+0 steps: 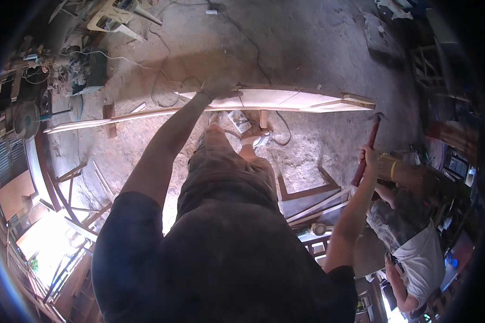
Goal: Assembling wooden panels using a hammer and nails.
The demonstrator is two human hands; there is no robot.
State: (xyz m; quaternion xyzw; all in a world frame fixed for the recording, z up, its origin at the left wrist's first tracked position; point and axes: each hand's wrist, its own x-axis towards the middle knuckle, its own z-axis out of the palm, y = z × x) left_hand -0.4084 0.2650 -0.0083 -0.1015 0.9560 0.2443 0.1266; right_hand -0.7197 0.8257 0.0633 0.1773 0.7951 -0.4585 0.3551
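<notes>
A long pale wooden panel with timber edging (pixel 299 102) lies crosswise in front of me, a long thin strip running out to the left. My left hand (pixel 219 89) is at the panel's far edge, left of its middle; it is blurred, so its finger shape is unclear. My right hand (pixel 367 158) is closed round the red handle of a hammer (pixel 376 128), whose head is up beside the panel's right end. My feet stand below the panel, near a short wooden block (pixel 263 119).
A co-worker (pixel 415 253) is at lower right, near stacked brown boards (pixel 401 169). A plastic chair (pixel 113 16) and cables are at upper left, a fan (pixel 26 121) at left. Wooden frames (pixel 306 189) lie on the dusty floor (pixel 307 48), behind and beside me.
</notes>
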